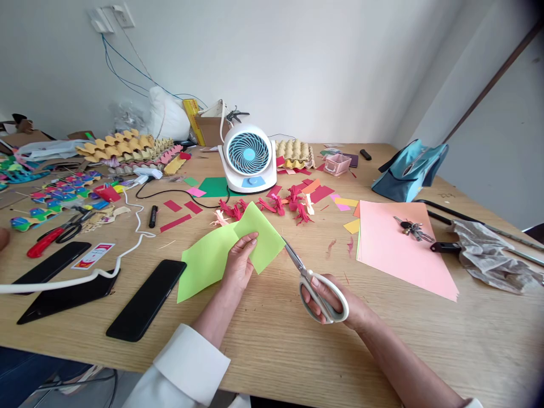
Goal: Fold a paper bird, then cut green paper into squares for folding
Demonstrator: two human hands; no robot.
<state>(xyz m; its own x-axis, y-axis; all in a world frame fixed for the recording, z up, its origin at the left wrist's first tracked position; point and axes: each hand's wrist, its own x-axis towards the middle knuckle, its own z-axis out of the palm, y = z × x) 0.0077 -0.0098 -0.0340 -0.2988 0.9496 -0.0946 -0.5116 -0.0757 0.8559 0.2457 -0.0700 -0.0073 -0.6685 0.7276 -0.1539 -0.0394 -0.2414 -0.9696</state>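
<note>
Above a wood-grain table (293,360), the left hand (240,260) pinches lime-green paper (267,243) between thumb and fingers; the right hand (334,296) has its fingers looped through scissors (302,272) at the paper's edge. Beyond the fingers, a white desk fan (249,154) fronts a pale wall (306,68).

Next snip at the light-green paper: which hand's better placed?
Probably the right hand: it holds the white-handled scissors, blade tips at the edge of the light-green paper. The left hand is occupied pinching that paper.
</note>
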